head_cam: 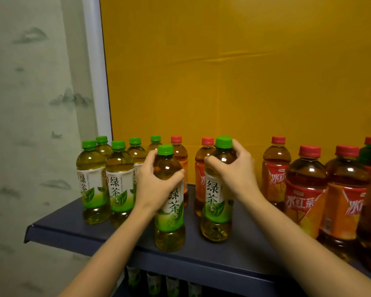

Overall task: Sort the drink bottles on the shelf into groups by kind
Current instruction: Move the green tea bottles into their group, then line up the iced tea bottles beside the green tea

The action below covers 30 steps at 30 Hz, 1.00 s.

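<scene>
Here, in the head view, both hands work at the centre of the frame. The left hand (156,183) grips one green tea bottle (169,211) at the shoulder, with fingers and thumb curled round it just under the green cap. The right hand (237,170) grips a second green tea bottle (215,202) in the same manner. Both bottles are upright, long axis vertical, with their bases at the level of the dark blue shelf (73,226). Whether either base is lifted clear cannot be told.

The green tea group (107,181) stands at centre left of the frame, just beside the left hand's bottle. The iced red tea group (309,189) fills the right of the frame. Two stray iced red tea bottles (181,161) stand further back, between the held bottles.

The coming move probably turns on direction. The green tea group lies to the left of both hands, so each held bottle should travel leftward. The left hand is nearer, and its bottle stands in the path of the other. It should therefore go first, kept vertical.
</scene>
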Each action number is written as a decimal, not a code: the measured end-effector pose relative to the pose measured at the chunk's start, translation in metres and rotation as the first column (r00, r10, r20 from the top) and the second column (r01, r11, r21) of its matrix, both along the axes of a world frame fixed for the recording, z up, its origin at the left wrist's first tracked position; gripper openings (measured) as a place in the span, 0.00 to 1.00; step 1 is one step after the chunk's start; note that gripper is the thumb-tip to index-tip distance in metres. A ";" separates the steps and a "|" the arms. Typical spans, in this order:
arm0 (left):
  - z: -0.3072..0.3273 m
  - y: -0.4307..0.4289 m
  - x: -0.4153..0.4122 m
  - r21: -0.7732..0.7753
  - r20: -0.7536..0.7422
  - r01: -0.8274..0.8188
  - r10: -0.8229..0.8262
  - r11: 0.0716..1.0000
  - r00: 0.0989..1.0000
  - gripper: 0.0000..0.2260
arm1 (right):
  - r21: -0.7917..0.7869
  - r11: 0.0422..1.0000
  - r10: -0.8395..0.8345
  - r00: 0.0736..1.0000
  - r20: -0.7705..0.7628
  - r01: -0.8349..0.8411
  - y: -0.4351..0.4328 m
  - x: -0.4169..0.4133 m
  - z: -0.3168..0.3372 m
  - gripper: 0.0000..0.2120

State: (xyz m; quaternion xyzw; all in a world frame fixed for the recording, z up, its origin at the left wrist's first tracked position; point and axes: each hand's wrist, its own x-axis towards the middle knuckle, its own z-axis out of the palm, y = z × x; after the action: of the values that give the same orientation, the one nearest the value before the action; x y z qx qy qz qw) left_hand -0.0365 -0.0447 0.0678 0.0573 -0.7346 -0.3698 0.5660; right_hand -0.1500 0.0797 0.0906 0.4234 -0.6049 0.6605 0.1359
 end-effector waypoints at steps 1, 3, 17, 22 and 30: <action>-0.001 -0.003 -0.004 0.000 -0.006 -0.005 0.005 1.000 1.000 0.18 | 0.004 1.000 -0.004 1.000 0.003 0.004 -0.002 -0.002 -0.003 0.11; -0.001 -0.008 -0.011 -0.007 0.000 -0.013 0.013 1.000 1.000 0.19 | 0.019 1.000 -0.019 1.000 0.009 0.019 -0.005 -0.007 -0.009 0.11; 0.019 -0.034 -0.020 0.241 0.031 0.216 -0.230 0.946 0.973 0.18 | 0.111 0.992 0.063 0.998 0.019 -0.065 -0.004 -0.027 0.014 0.19; 0.050 -0.058 -0.037 0.224 0.300 0.072 -0.139 0.972 0.944 0.18 | 0.243 0.956 0.126 0.977 0.171 -0.166 -0.014 -0.047 0.037 0.17; 0.064 -0.082 -0.061 0.390 0.512 0.050 -0.262 0.919 0.818 0.31 | 0.360 0.857 0.199 0.882 0.428 -0.368 -0.031 -0.070 0.040 0.23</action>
State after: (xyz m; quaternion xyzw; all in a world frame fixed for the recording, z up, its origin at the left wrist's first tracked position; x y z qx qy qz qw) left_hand -0.0980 -0.1269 0.1314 0.2031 -0.7886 -0.5108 0.2755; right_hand -0.2195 0.0486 0.1306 0.3945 -0.6796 0.5917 -0.1801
